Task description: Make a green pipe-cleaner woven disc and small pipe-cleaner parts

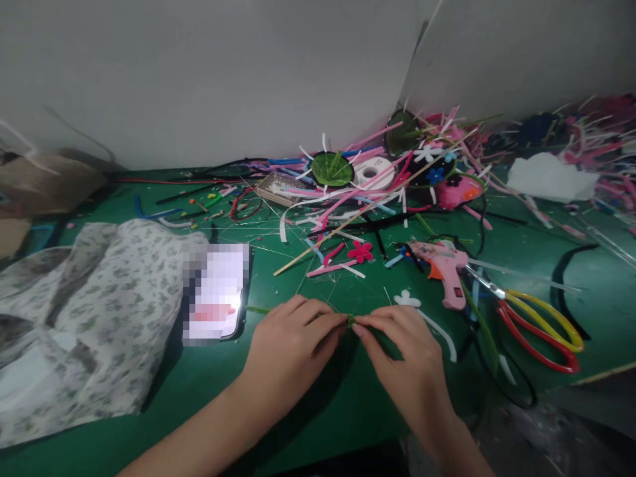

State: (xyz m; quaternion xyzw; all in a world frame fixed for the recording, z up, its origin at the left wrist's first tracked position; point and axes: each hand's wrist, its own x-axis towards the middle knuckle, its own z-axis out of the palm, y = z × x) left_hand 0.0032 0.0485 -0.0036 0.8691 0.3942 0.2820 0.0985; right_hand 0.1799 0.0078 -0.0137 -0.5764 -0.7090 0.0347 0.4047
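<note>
Between the fingertips of my left hand (293, 339) and my right hand (408, 344) is a green pipe cleaner (350, 322), pinched from both sides just above the table. A straight green end of it seems to stick out to the left behind my left hand. Most of the piece is hidden by my fingers. Beside my right hand lies a white felt-like flower (407, 299) with a curved white strip. A pink glue gun (447, 268) rests farther right, next to scissors (539, 324) with red and yellow handles. The phone (233, 265), its screen lit, lies left of my left hand.
Floral cloth (114, 298) covers the left of the green table (298, 430). Toward the wall are a heap of pink, white and black pipe cleaners, a white spool (377, 173), a small box (281, 190) and a green round piece (334, 170). White tissue (551, 177) lies back right.
</note>
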